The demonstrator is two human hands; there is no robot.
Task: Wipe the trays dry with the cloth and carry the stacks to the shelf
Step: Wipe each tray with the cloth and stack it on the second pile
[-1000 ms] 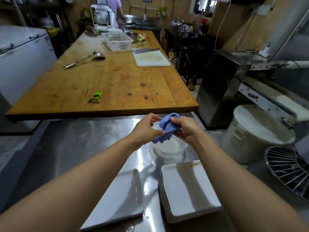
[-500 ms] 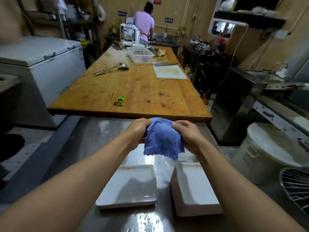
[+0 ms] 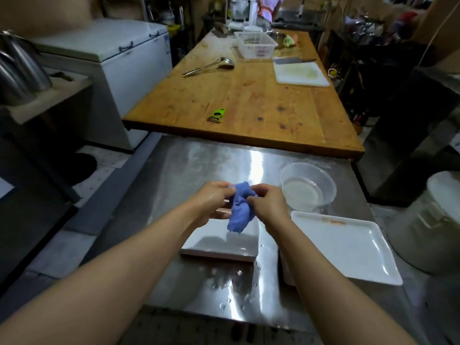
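Bunched now, blue cloth [image 3: 240,210], spread flat a moment ago.
Left hand [image 3: 211,200] and right hand [image 3: 267,204] fingers pinch its crumpled terry above a white rectangular tray [image 3: 219,241]; second glossy tray [image 3: 346,247] lies right of them on the wet steel tabletop [image 3: 199,168].

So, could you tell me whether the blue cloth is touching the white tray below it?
Cannot tell. In the head view the blue cloth, gripped by both hands, hangs over the white tray, but from above no gap or contact shows.
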